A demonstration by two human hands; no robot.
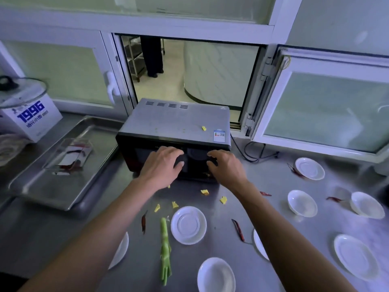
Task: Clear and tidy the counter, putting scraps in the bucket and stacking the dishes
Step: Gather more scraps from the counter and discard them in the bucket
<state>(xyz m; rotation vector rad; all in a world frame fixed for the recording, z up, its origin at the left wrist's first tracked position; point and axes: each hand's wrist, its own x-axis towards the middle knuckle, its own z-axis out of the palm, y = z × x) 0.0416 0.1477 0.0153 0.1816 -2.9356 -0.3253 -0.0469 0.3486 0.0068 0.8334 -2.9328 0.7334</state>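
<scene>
My left hand (163, 167) and my right hand (226, 165) are both stretched out in front of the dark face of a countertop oven (174, 121), fingers loosely bent and holding nothing. Several white saucers and bowls lie scattered on the steel counter (210, 209), among them a saucer (188, 225) between my forearms and a bowl (302, 203) to the right. Scraps lie around them: a green stalk (165, 249), yellow bits (204, 192), dried red chillies (238, 229). A yellow bit (203, 128) sits on the oven top. No bucket is in view.
A steel tray (52, 186) on the left holds a clear plastic box (69, 155) with chillies. Behind it stands a white carton (31, 119) under a glass lid. The oven's cable (254, 152) trails right. A serving hatch opens behind the oven.
</scene>
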